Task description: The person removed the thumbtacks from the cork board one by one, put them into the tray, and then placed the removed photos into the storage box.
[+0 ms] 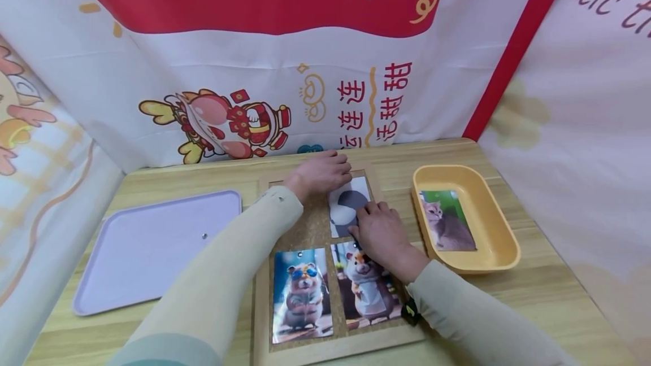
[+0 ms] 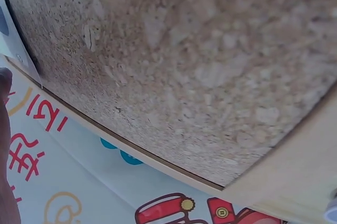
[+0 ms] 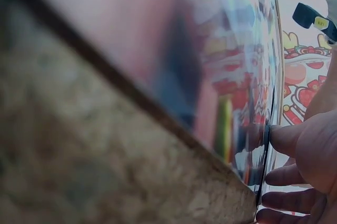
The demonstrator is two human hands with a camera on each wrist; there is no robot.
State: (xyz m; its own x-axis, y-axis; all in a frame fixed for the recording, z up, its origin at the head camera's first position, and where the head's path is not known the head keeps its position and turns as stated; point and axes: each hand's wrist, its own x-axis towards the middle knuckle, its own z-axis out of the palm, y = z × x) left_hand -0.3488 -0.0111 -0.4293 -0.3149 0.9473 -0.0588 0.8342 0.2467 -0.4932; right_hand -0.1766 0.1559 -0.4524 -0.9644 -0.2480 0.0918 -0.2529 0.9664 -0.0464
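A grey-and-white patterned card [image 1: 347, 208] lies in the upper right part of a wood-framed cork board [image 1: 312, 225]. At its top edge is my left hand [image 1: 320, 174], fingers reaching over the card's upper end; the fingertips' grip is hidden. In the left wrist view, one finger sits by the card's corner [image 2: 21, 58], which stands slightly off the cork. My right hand [image 1: 383, 236] touches the card's lower right side; the right wrist view shows its fingers [image 3: 289, 200] fairly straight. Below are two hamster pictures [image 1: 303, 298] [image 1: 368, 292], each with a pin near the top.
At left, a pale purple tray [image 1: 152, 247] carries one small pin [image 1: 204, 236]. On the right stands a yellow bin [image 1: 490, 236] with a cat picture [image 1: 447, 222] inside. A printed cloth [image 1: 285, 49] hangs behind the wooden table [image 1: 539, 292].
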